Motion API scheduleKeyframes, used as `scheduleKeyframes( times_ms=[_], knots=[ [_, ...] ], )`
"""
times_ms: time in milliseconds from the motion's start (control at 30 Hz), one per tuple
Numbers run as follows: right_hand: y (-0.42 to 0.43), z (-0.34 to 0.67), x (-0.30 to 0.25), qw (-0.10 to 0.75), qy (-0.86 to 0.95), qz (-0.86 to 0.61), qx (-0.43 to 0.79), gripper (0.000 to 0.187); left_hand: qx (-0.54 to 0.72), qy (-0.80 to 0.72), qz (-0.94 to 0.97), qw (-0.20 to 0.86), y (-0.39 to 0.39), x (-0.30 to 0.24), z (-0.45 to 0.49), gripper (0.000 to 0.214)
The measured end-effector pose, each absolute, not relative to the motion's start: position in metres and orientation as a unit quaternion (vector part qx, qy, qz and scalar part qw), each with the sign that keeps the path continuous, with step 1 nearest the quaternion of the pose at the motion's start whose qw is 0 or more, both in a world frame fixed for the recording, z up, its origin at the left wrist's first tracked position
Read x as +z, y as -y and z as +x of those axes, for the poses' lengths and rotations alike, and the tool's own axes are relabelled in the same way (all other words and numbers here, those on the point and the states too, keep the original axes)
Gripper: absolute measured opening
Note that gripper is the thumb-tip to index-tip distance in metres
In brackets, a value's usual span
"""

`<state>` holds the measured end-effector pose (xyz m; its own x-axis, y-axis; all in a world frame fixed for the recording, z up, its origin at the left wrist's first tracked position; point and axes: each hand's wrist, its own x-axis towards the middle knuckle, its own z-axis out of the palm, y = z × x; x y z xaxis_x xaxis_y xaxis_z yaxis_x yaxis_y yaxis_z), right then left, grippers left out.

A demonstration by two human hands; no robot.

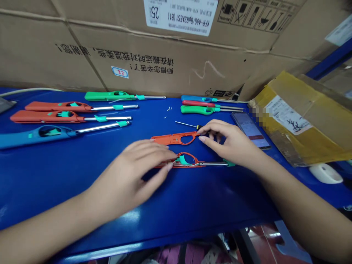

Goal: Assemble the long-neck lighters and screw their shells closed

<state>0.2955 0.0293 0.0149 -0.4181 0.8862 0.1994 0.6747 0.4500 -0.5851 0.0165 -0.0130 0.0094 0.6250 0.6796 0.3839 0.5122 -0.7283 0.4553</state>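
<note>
An opened orange lighter lies on the blue table in two parts. The empty orange shell half (176, 138) is farther from me. The nearer half (192, 161) shows a teal trigger and a metal tube. My left hand (137, 168) lies flat with fingers stretched over the handle end of the nearer half. My right hand (228, 141) has its fingers curled around a small black-handled screwdriver (187, 124), beside the front end of the shell half.
Several assembled lighters (71, 115) lie at the left. Three more lighters (206, 104) lie at the back centre. A phone (250, 130) and a yellow-taped parcel (302, 117) sit at the right, near a white object (326, 173). Cardboard boxes (137, 44) wall the back.
</note>
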Motion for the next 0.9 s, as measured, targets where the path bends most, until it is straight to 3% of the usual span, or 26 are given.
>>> scheduleKeyframes(
  times_ms=[167, 267, 433, 633, 900],
  knots=[
    [-0.035, 0.295, -0.003, 0.222, 0.848, -0.449, 0.172, 0.030, 0.238, -0.432, 0.867, 0.071, -0.020, 0.000, 0.003, 0.035],
    [-0.035, 0.294, -0.008, 0.199, 0.850, -0.458, 0.164, 0.033, 0.227, -0.444, 0.862, 0.090, -0.030, -0.009, -0.002, 0.038],
    [-0.034, 0.291, -0.008, 0.250, 0.841, -0.447, 0.172, 0.021, 0.241, -0.456, 0.839, 0.173, -0.033, -0.010, -0.003, 0.031],
    [-0.027, 0.289, 0.001, 0.255, 0.841, -0.443, 0.176, 0.020, 0.240, -0.438, 0.853, 0.148, -0.029, -0.002, 0.000, 0.028],
    [-0.012, 0.280, 0.022, 0.222, 0.778, -0.498, 0.313, 0.027, 0.218, -0.415, 0.879, 0.089, -0.023, -0.001, -0.002, 0.027]
  ],
)
